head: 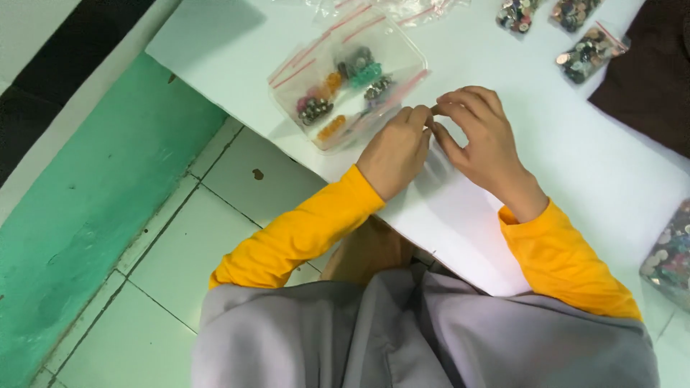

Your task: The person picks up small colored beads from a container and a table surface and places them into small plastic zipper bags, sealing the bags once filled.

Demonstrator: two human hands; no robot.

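Note:
My left hand (397, 149) and my right hand (480, 138) meet over a white table (560, 136), fingertips pinched together on a small clear plastic bag (434, 162) that lies flat under them. What is pinched between the fingertips is too small to tell. Both arms wear yellow sleeves. Just left of my left hand stands a clear plastic box (345, 82) holding small zip bags with red strips and orange, teal and dark beads or buttons.
Small bags of mixed buttons (586, 54) lie at the table's far right, with another bag (672, 251) at the right edge. A dark cloth (654, 79) covers the far right corner. Below left are white floor tiles (180, 251) and a green wall base (86, 208).

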